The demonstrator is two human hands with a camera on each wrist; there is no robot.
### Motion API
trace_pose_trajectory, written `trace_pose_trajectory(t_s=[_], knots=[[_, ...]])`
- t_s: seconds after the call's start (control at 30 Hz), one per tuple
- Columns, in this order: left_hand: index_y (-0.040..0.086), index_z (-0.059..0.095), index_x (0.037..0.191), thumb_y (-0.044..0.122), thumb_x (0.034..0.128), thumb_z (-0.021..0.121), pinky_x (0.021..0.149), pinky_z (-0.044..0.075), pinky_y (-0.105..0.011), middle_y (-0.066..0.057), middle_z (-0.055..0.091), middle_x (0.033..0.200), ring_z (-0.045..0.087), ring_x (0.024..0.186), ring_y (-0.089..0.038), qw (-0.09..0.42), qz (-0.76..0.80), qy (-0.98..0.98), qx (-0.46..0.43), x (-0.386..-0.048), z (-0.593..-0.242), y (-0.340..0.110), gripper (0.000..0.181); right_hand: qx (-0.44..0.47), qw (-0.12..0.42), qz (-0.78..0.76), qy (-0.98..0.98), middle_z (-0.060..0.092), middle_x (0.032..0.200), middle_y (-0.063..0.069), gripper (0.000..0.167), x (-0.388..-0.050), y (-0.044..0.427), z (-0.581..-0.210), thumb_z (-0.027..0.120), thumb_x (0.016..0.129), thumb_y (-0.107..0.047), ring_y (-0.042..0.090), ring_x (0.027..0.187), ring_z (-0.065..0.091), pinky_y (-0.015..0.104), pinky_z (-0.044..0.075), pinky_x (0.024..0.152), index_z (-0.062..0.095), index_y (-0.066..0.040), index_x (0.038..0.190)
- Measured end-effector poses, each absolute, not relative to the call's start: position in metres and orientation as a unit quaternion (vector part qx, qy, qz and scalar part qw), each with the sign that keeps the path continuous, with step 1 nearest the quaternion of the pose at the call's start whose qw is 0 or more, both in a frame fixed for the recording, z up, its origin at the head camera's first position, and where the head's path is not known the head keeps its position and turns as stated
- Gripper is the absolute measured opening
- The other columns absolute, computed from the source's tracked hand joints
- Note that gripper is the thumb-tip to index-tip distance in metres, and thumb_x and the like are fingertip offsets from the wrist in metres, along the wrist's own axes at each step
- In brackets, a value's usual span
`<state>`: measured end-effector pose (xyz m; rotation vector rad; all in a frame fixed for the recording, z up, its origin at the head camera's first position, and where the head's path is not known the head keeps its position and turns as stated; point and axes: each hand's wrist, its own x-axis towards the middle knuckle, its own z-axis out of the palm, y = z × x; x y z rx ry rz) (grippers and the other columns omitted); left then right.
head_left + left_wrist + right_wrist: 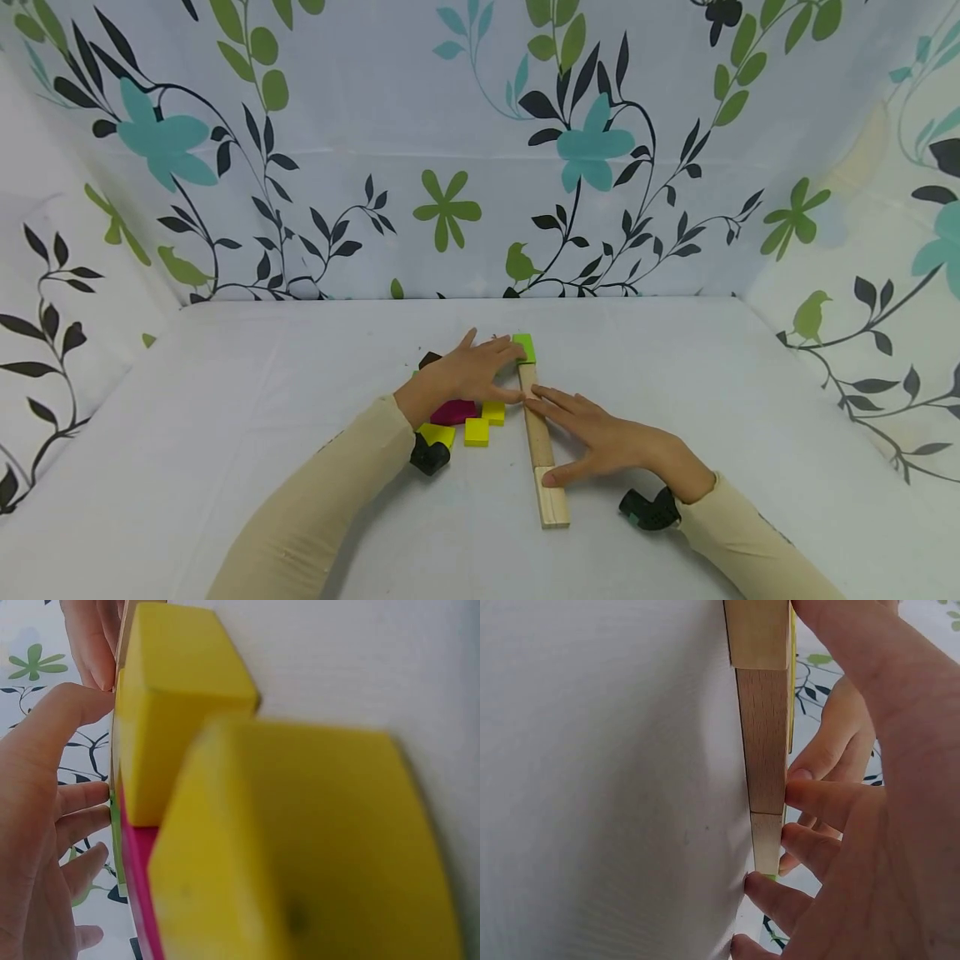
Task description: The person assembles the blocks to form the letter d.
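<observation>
Three pale wooden blocks lie end to end in a line: a near block, a middle block and a far block. A bright green block continues the line at its far end. On the line's left side, my left hand reaches over with fingers extended to the green block and the thumb by the wood. From the right, my right hand spreads its fingers against the blocks' side. Its thumb touches the near block. In the right wrist view, the fingertips meet the wooden side.
Left of the line sit several yellow blocks, one nearer and another behind it. A magenta piece and a dark brown piece lie under or beside the left arm. Patterned cloth stands behind the white tabletop.
</observation>
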<state>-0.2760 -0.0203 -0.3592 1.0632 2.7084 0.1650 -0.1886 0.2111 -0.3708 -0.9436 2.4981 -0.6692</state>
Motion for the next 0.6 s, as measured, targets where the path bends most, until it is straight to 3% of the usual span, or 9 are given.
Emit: trace_pose_trajectory(t_s=[0.2,0.6], knots=[[0.019,0.037,0.147,0.056,0.0927,0.056,0.119,0.005,-0.053,-0.003,0.03,0.158,0.03,0.145,-0.021,0.106,0.052,0.919,0.377,-0.277,-0.36,-0.02,0.068,-0.335,0.193,-0.24,0.89,0.01,0.163,0.009,0.096,-0.189,0.211,-0.371,0.073,0.081,-0.053,0.044,0.147,0.009,0.065,0.006,0.114,0.023,-0.018,0.156],[0.02,0.035,0.15,0.054,0.0928,0.055,0.119,0.012,-0.05,-0.002,0.031,0.157,0.028,0.145,-0.022,0.091,0.062,0.914,0.39,-0.278,-0.367,-0.033,0.069,-0.338,0.189,-0.235,0.891,0.01,0.163,0.01,0.096,-0.188,0.212,-0.371,0.073,0.081,-0.051,0.042,0.147,0.011,0.063,0.007,0.115,0.025,-0.013,0.155]])
